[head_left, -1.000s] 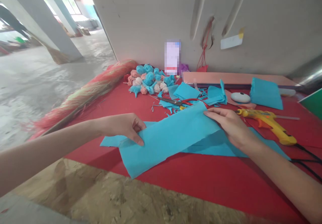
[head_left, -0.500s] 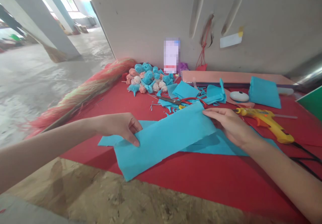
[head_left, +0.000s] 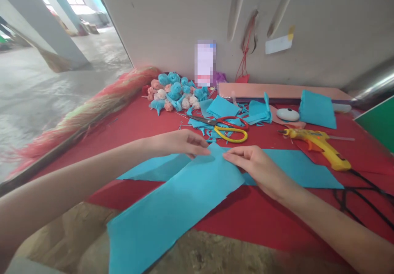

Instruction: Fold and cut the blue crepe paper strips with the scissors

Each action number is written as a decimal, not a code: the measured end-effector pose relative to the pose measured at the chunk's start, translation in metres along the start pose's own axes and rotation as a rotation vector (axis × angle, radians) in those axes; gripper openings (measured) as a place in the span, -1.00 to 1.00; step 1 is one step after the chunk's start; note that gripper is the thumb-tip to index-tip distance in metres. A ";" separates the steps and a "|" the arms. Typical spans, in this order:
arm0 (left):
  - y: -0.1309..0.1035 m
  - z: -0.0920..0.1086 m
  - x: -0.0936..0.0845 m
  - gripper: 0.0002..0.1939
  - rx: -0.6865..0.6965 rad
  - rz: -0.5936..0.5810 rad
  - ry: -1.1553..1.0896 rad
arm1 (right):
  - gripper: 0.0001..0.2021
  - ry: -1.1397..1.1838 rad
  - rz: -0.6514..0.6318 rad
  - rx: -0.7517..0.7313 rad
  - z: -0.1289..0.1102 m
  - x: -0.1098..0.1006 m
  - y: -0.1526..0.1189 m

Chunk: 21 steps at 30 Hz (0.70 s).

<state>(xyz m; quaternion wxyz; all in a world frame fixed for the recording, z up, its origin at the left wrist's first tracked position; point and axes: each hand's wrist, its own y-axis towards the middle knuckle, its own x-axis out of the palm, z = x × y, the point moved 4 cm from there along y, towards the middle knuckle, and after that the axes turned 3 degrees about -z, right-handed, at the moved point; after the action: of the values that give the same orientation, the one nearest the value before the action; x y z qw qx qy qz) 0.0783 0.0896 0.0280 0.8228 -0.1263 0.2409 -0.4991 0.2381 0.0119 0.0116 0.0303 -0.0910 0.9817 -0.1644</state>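
A long blue paper strip (head_left: 172, 204) slants from the table's middle down past its front edge. At the strip's upper end my right hand (head_left: 243, 159) pinches the corner between thumb and fingers. My left hand (head_left: 197, 147) is closed at the opposite side of that same end, thumb and fingertips together on the paper. Under it, another blue strip (head_left: 295, 167) lies flat across the red table (head_left: 234, 216). Just behind my hands are scissors (head_left: 230, 128) with one red and one yellow handle loop, among blue scraps.
Blue, pink and white paper flowers (head_left: 175, 91) are heaped at the back left. A yellow glue gun (head_left: 323, 142) with a black cord lies right, near a white oval object (head_left: 287, 114) and folded blue paper (head_left: 318, 109). A lit phone (head_left: 205, 62) stands behind.
My left hand has moved from the strip's lower part up to its top end, beside my right hand. The strip has shifted toward me and down, and my right hand has moved left.
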 end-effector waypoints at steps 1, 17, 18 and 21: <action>0.009 0.002 0.002 -0.67 0.029 0.016 0.002 | -0.73 -0.005 -0.004 -0.003 0.001 0.001 0.000; 0.017 0.010 -0.029 -0.77 0.215 0.213 0.017 | -0.77 -0.214 -0.236 0.052 -0.014 -0.015 -0.004; 0.016 0.009 -0.032 -0.77 0.218 0.227 0.004 | -0.78 -0.258 -0.249 0.034 -0.017 -0.019 -0.005; 0.016 0.009 -0.031 -0.79 0.262 0.211 -0.019 | -0.81 -0.368 -0.076 -0.152 -0.031 -0.032 -0.007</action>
<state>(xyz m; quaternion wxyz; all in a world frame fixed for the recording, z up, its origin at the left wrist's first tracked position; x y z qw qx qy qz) 0.0833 0.1243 0.0369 0.8824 0.0035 0.1778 -0.4357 0.2676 0.0214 0.0439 0.1960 -0.1587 0.9650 -0.0715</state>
